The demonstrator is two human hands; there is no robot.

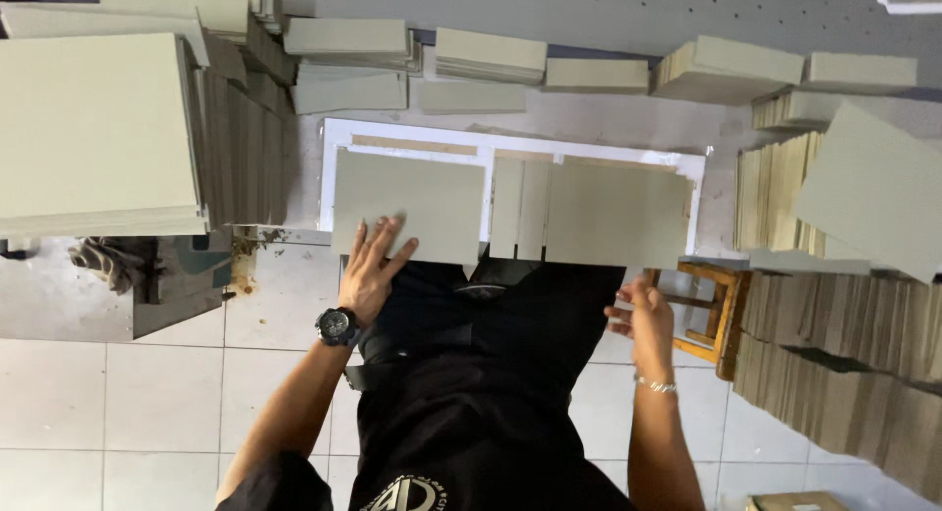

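Grey board panels [510,212] cover a white sheet [412,136] mid-frame; left hand [373,270] spread flat on one, right hand [648,320] loosely curled, empty, over white floor tiles [118,393].

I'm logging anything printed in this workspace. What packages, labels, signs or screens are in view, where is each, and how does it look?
No packages, signs or screens show.
Shirt print: bottom centre, on the black shirt, a small white round emblem, partly cut off.
Watch: left wrist, round and black; its face is too small to tell.
Grey boards stacked around are plain, as is the board under the left hand.
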